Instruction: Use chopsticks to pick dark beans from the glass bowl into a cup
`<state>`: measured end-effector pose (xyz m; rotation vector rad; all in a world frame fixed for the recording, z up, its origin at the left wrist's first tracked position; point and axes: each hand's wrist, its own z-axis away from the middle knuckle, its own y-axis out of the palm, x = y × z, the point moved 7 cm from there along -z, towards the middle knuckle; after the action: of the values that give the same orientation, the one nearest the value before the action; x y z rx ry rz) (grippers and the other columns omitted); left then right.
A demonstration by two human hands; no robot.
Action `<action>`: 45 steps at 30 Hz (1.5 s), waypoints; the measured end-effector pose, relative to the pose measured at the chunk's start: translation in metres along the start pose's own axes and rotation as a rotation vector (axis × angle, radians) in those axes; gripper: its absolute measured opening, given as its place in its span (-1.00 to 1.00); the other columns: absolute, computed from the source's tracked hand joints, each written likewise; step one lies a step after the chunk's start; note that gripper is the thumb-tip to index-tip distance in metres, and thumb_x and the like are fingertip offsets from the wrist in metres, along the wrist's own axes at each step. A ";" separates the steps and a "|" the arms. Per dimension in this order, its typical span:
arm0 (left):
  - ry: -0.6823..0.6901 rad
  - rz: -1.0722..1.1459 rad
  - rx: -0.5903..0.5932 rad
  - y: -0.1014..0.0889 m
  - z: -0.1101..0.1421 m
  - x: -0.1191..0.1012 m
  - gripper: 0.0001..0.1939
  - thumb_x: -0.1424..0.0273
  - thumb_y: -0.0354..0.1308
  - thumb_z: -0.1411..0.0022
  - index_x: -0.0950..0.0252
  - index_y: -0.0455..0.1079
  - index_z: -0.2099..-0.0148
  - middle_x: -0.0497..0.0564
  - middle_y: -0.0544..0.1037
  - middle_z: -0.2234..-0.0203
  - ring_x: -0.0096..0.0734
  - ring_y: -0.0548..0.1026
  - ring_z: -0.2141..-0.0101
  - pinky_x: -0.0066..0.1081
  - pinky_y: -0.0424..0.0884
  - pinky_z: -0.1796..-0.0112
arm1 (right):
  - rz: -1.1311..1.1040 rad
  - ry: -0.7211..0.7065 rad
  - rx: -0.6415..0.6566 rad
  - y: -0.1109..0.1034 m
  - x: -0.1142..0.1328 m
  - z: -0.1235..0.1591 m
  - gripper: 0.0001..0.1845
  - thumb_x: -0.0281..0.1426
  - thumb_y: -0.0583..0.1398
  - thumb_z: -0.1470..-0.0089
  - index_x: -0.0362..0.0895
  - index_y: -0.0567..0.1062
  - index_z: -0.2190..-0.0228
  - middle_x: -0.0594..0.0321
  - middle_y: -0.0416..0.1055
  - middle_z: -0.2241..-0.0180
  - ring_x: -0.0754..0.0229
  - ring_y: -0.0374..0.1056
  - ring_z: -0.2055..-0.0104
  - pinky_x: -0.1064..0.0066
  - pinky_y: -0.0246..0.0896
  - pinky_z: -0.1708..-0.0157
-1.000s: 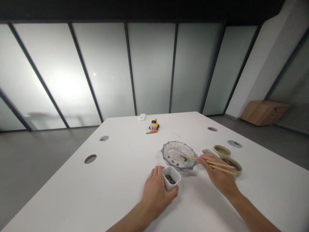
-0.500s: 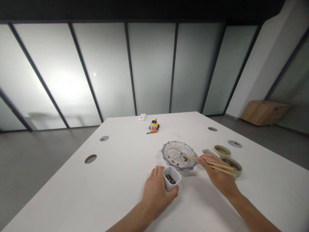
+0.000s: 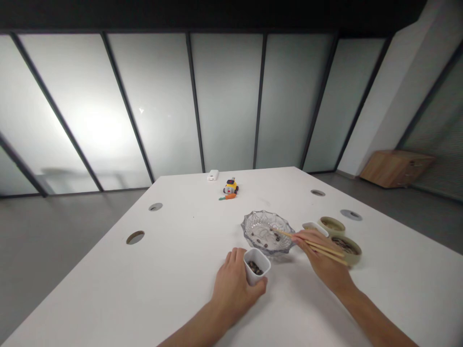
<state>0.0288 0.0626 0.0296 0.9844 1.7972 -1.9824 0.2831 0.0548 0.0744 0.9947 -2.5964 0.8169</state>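
Observation:
My left hand [image 3: 235,279] is wrapped around a small white cup [image 3: 265,266], tilted so its mouth shows, with dark beans or seeds [image 3: 255,268] inside. In my right hand [image 3: 323,260] is a pair of wooden chopsticks [image 3: 320,246]. Their tips reach over the right side of a scalloped clear glass bowl [image 3: 249,222] behind the cup. Several dark bean-like pieces [image 3: 265,245] lie scattered in that bowl. Whether the tips pinch one of them is too small to tell.
Right of the bowl, partly behind my right hand, stand a white dish [image 3: 320,227] and two olive bowls, the farther one [image 3: 332,224] and the nearer one [image 3: 356,254]. Farther back are a toy vehicle [image 3: 230,186], an orange-handled toy screwdriver [image 3: 229,196] and a white box-like device [image 3: 213,175].
The chopsticks' rear ends have shifted a little left and up as my right hand adjusts slightly. My left hand and the cup stay nearly in place.

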 end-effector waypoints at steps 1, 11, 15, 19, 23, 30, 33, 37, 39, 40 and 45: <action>-0.001 -0.002 -0.001 0.000 0.000 0.000 -0.66 0.30 0.33 -0.22 0.19 0.35 0.00 0.10 0.54 0.03 -0.08 0.51 -0.01 -0.23 0.38 -0.06 | -0.005 0.001 0.012 0.002 0.000 0.001 -0.63 -0.05 0.25 -0.42 0.01 0.70 0.29 0.22 0.70 0.31 0.08 0.62 0.27 0.24 0.55 0.21; 0.001 -0.001 0.002 0.000 0.000 0.000 -0.66 0.28 0.33 -0.23 0.18 0.35 0.00 0.10 0.54 0.02 -0.09 0.51 -0.02 -0.23 0.38 -0.06 | -0.003 0.068 0.033 0.006 -0.002 0.002 -0.53 0.03 0.21 -0.42 -0.02 0.68 0.34 0.18 0.69 0.33 0.07 0.61 0.29 0.23 0.55 0.23; -0.006 0.000 0.007 -0.002 0.001 -0.002 -0.67 0.29 0.34 -0.23 0.18 0.34 0.01 0.10 0.55 0.01 -0.09 0.51 -0.03 -0.23 0.39 -0.07 | 0.004 0.084 0.029 0.006 -0.005 0.003 -0.49 0.07 0.20 -0.41 -0.01 0.68 0.35 0.16 0.69 0.32 0.04 0.61 0.27 0.20 0.56 0.21; -0.005 0.007 0.006 -0.002 0.001 -0.001 -0.65 0.28 0.35 -0.22 0.18 0.34 0.01 0.10 0.55 0.01 -0.09 0.51 -0.03 -0.23 0.38 -0.07 | -0.003 0.075 0.050 0.007 -0.003 0.004 -0.54 0.02 0.21 -0.42 -0.01 0.69 0.34 0.17 0.69 0.31 0.04 0.61 0.26 0.20 0.56 0.20; 0.001 0.003 0.003 -0.001 0.000 0.000 -0.66 0.29 0.34 -0.23 0.18 0.34 0.01 0.09 0.55 0.02 -0.10 0.51 -0.02 -0.25 0.38 -0.07 | 0.023 0.056 0.039 0.006 0.001 0.002 -0.51 0.03 0.18 -0.43 0.00 0.69 0.35 0.17 0.69 0.32 0.03 0.61 0.26 0.18 0.57 0.19; -0.005 0.008 0.004 0.001 0.000 0.003 -0.64 0.26 0.33 -0.23 0.20 0.36 -0.02 0.11 0.55 0.01 -0.08 0.51 -0.01 -0.23 0.39 -0.06 | 0.035 0.135 -0.038 -0.013 -0.005 -0.005 -0.51 0.08 0.23 -0.37 -0.01 0.70 0.35 0.17 0.69 0.31 0.03 0.62 0.23 0.18 0.57 0.14; -0.002 0.018 0.003 0.000 -0.001 0.004 -0.64 0.25 0.32 -0.22 0.20 0.36 -0.02 0.11 0.55 0.01 -0.07 0.51 -0.01 -0.21 0.39 -0.06 | -0.082 0.254 -0.081 -0.025 -0.011 -0.008 -0.52 0.09 0.29 -0.31 -0.03 0.72 0.34 0.12 0.72 0.25 -0.02 0.64 0.19 0.12 0.61 0.10; -0.005 0.029 0.003 -0.001 -0.001 0.003 -0.64 0.25 0.32 -0.21 0.19 0.36 -0.01 0.11 0.55 0.00 -0.06 0.51 -0.02 -0.19 0.40 -0.09 | -0.436 0.361 -0.034 -0.024 -0.010 -0.011 -0.56 0.06 0.38 -0.23 -0.05 0.73 0.38 0.04 0.70 0.25 -0.03 0.64 0.29 0.08 0.67 0.24; -0.005 0.027 0.001 -0.001 -0.001 0.002 -0.63 0.25 0.32 -0.21 0.18 0.36 -0.01 0.11 0.56 -0.01 -0.06 0.51 -0.03 -0.20 0.39 -0.10 | -0.514 0.373 0.017 -0.021 -0.007 -0.012 -0.56 0.07 0.40 -0.20 -0.04 0.72 0.41 0.07 0.68 0.31 -0.04 0.63 0.32 0.07 0.68 0.29; -0.004 0.024 0.000 -0.001 -0.001 0.002 -0.63 0.25 0.32 -0.21 0.18 0.36 -0.02 0.11 0.56 -0.01 -0.05 0.51 -0.03 -0.20 0.39 -0.10 | -0.510 0.373 0.030 -0.021 -0.006 -0.012 -0.56 0.07 0.39 -0.20 -0.03 0.72 0.42 0.08 0.67 0.34 -0.04 0.63 0.33 0.08 0.67 0.31; 0.002 0.016 0.004 0.002 -0.001 0.003 -0.66 0.24 0.31 -0.22 0.18 0.35 0.01 0.10 0.56 0.00 -0.06 0.51 -0.03 -0.20 0.39 -0.08 | -0.102 0.268 -0.041 -0.036 -0.005 -0.013 -0.53 0.07 0.26 -0.34 0.00 0.71 0.36 0.11 0.70 0.30 -0.04 0.64 0.23 0.12 0.59 0.21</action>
<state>0.0284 0.0643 0.0268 0.9991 1.7811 -1.9768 0.3118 0.0429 0.0975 0.9277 -2.3078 0.8078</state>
